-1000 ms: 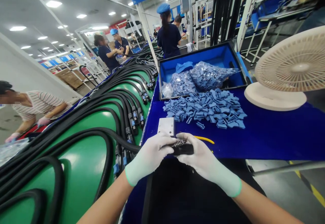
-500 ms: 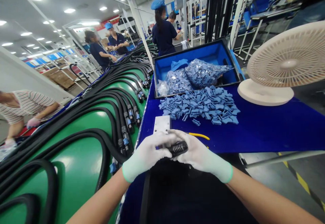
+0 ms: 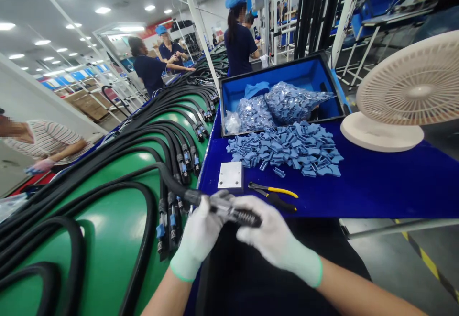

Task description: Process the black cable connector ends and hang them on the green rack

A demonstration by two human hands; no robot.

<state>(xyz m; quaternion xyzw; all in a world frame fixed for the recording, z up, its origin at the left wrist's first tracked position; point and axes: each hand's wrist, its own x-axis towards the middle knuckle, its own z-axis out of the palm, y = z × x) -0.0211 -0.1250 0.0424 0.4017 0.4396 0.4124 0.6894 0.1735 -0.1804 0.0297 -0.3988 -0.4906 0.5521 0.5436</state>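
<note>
Both of my hands wear white gloves with green cuffs. My left hand (image 3: 203, 230) is closed round the fitting end of a black hose (image 3: 168, 179), just behind its tip. Closer to that tip, my right hand (image 3: 265, 230) wraps its fingers over the dark ribbed connector (image 3: 247, 217). The hose runs off to the left over the green surface. Just beyond my hands lie a metal block (image 3: 230, 175) and yellow-and-black handled pliers (image 3: 274, 194). Part of the connector is covered by my fingers.
A heap of blue plastic clips (image 3: 287, 148) lies before a blue bin (image 3: 308, 74) holding bagged clips. A beige fan (image 3: 412, 91) stands at the right. Several black hoses (image 3: 118, 146) cover the green belt (image 3: 111, 239). A person in a striped shirt (image 3: 53, 139) works at the left.
My hands have moved apart a little, exposing more of the connector and its hose. The hose now rises from the belt into my left hand. The pliers and block are less covered.
</note>
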